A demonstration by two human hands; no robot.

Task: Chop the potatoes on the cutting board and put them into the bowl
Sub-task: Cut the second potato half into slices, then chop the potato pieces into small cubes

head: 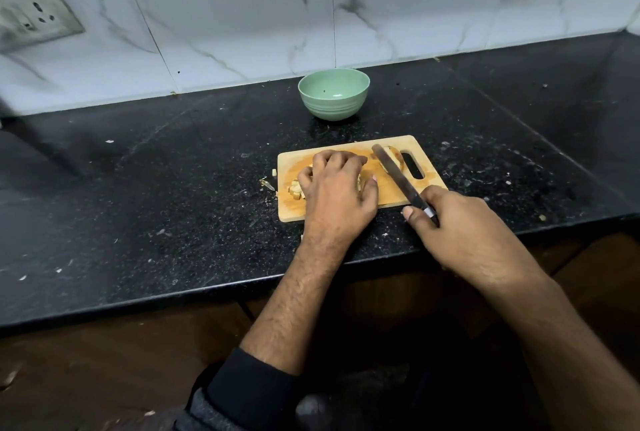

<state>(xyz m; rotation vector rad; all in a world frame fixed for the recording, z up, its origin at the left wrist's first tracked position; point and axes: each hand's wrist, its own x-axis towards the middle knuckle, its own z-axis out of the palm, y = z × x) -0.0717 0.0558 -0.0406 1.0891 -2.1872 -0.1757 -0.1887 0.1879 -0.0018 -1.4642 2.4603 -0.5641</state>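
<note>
Single head cam, wide-angle, looks forward and down over black counter point(173, 208) toward tiled wall point(242, 14); close above cutting board point(388, 195), mid-frame.

No text, label, brand, number or sign can be read anywhere, neither on the green bowl point(333, 94), the wooden cutting board point(360, 177), the knife point(398, 181), nor the wall socket point(33, 20) at far left.

I am cupping my left hand point(337, 184) palm-down with fingers curled, while my right hand point(446, 219) is gripping tightly.
</note>
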